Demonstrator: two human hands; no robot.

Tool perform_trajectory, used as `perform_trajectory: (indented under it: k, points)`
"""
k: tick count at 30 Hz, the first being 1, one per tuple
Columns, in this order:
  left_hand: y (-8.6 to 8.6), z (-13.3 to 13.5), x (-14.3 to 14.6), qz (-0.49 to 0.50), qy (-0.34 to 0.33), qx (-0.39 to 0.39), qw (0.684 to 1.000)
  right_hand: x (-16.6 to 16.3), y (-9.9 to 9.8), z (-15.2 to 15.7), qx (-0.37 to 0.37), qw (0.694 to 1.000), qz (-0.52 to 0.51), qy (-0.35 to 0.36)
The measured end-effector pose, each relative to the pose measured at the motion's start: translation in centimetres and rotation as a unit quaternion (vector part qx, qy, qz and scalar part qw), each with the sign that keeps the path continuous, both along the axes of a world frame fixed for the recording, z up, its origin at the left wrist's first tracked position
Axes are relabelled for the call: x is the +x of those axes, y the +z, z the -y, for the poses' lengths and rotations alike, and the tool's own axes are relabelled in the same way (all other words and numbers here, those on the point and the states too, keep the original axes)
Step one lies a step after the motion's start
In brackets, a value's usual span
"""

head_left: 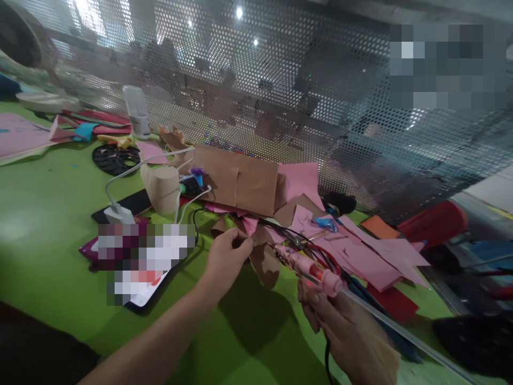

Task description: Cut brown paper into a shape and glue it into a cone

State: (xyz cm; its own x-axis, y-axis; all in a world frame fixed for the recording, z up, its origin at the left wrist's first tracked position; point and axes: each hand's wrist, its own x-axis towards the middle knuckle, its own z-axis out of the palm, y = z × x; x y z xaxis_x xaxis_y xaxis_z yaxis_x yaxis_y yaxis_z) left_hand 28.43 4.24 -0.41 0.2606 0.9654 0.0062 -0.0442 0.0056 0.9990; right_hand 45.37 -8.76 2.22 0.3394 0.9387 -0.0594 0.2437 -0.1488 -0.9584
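The brown paper piece, with a scrap of pink at its top, was held just above the table near the middle of the view. The left hand gripped it, fingers pinched shut on its upper edge. Just beside it was the nozzle of a pink glue gun, aimed at the piece. The right hand held the gun, fingers clenched round the grip, a clear glue stick trailing out behind. The step in hand looked like gluing. Whether the nozzle touched the paper could not be told. Any next move would call for a steady pinch and a careful squeeze, with fingertips kept clear of the hot tip. Loose pink sheets and a brown cardboard panel lay beyond.
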Motion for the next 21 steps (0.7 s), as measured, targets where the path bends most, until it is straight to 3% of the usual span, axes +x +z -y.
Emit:
perform_trajectory:
  k: [15, 21]
  points:
    - [0.03, -0.24, -0.08, -0.015, 0.017, -0.002, 1.000, -0.48, -0.32, 0.17, 0.060, 0.997, -0.044, 0.023]
    - [0.03, -0.34, -0.06, -0.014, 0.022, -0.013, 1.000, -0.12, -0.26, 0.20, 0.044, 0.998, -0.019, 0.042]
